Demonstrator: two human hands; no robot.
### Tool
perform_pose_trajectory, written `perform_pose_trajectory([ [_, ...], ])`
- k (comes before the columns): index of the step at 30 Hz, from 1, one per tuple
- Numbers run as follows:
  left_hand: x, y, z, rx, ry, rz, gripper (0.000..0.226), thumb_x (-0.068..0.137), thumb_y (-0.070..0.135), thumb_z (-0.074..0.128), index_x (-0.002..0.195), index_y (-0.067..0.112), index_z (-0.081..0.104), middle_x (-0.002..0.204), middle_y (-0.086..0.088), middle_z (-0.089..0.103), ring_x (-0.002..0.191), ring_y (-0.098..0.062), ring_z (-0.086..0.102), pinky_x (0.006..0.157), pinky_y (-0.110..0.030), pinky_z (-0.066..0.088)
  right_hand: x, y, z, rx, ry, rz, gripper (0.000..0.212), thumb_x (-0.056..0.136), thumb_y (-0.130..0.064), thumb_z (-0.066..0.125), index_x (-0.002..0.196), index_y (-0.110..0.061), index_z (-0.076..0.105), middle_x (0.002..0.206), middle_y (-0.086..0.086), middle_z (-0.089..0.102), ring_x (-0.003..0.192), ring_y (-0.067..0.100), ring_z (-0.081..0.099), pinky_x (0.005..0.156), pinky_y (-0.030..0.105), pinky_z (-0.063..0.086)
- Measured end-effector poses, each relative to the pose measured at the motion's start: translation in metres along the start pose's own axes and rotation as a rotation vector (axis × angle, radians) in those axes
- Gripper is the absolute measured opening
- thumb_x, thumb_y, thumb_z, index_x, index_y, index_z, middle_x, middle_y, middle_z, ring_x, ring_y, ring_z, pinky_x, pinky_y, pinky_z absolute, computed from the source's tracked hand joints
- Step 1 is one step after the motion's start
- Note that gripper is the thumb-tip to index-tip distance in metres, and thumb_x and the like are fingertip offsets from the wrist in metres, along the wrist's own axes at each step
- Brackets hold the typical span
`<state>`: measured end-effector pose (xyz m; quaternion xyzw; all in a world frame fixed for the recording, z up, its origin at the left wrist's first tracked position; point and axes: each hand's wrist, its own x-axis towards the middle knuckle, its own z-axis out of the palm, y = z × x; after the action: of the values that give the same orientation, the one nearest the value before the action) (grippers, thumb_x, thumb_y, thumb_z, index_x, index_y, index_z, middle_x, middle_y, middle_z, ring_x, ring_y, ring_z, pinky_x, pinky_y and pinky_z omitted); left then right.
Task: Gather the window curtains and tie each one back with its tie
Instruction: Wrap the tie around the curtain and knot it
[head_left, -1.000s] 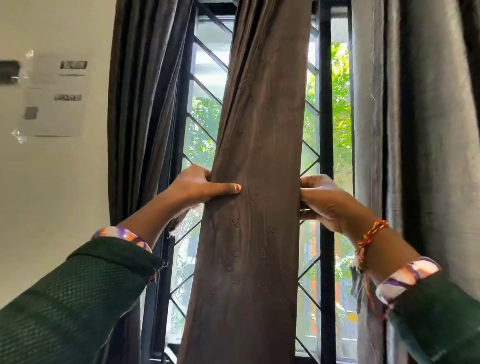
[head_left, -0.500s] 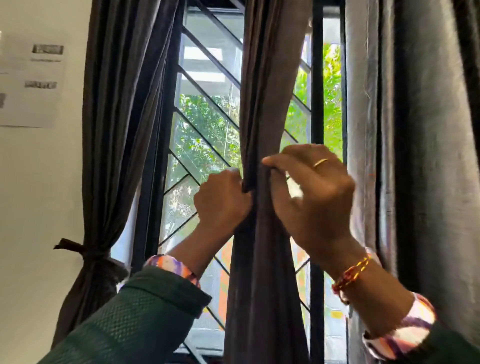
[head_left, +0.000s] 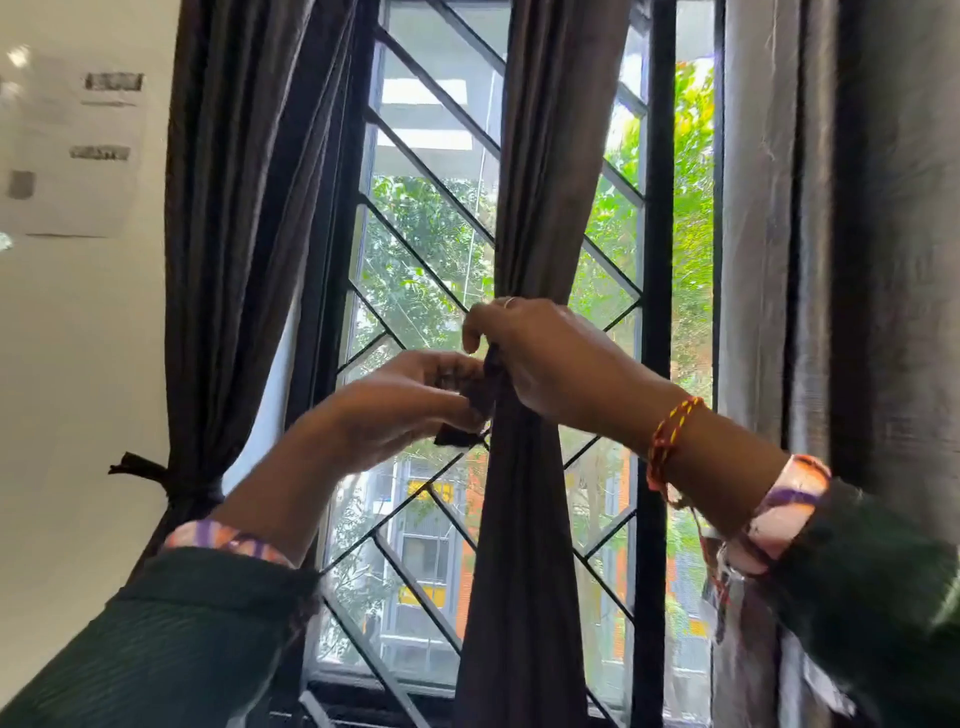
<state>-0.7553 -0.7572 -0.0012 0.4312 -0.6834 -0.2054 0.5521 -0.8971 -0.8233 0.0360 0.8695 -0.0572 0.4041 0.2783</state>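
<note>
Middle curtain (head_left: 524, 545): dark brown, hanging in front of the window grille (head_left: 415, 260), gathered into a narrow bunch at mid-height and flaring above and below that point. Right hand (head_left: 550, 358): closed around the gathered waist of this curtain, knuckles toward the camera, a ring on one finger, a red and yellow thread bracelet (head_left: 670, 441) on the wrist. Left hand (head_left: 410, 400): just beside the right, fingers curled and pinching a short dark strip of tie (head_left: 467, 410) against the bunch; one end of the strip hangs loose below the fingers. Left curtain (head_left: 234, 260): dark, at the window's left edge beside the white wall (head_left: 67, 364), already cinched low down with a knotted tie (head_left: 156, 473). Right curtain (head_left: 831, 260): grey, hanging loose at the right edge. Both sleeves dark green with patterned cuffs. Papers (head_left: 72, 150) on the wall, print blurred.
</note>
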Motion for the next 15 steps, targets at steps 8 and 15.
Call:
perform_pose_trajectory([
  [8,-0.007,-0.002,-0.006,-0.128,0.028,0.151,0.054,0.063,-0.011,0.064,0.113,0.006,0.059,0.103,-0.003,0.069,0.093,-0.013,0.066,0.086,-0.037,0.043,0.024,0.009,-0.012,0.275,-0.012,0.260,0.026,0.077,0.000,0.057,0.098,-0.013,0.065,0.074,-0.010,0.050,0.075,0.010,0.050,0.052,0.005,0.033],
  [15,-0.001,0.002,0.013,1.092,0.622,0.611,0.013,0.073,0.023,0.064,0.078,0.016,0.073,0.067,-0.003,0.068,0.055,-0.025,0.064,0.048,-0.023,0.041,0.029,0.006,-0.016,0.645,0.025,0.588,0.030,0.076,0.010,0.053,0.061,-0.015,0.059,0.064,0.003,0.058,0.064,0.019,0.055,0.058,0.032,0.047],
])
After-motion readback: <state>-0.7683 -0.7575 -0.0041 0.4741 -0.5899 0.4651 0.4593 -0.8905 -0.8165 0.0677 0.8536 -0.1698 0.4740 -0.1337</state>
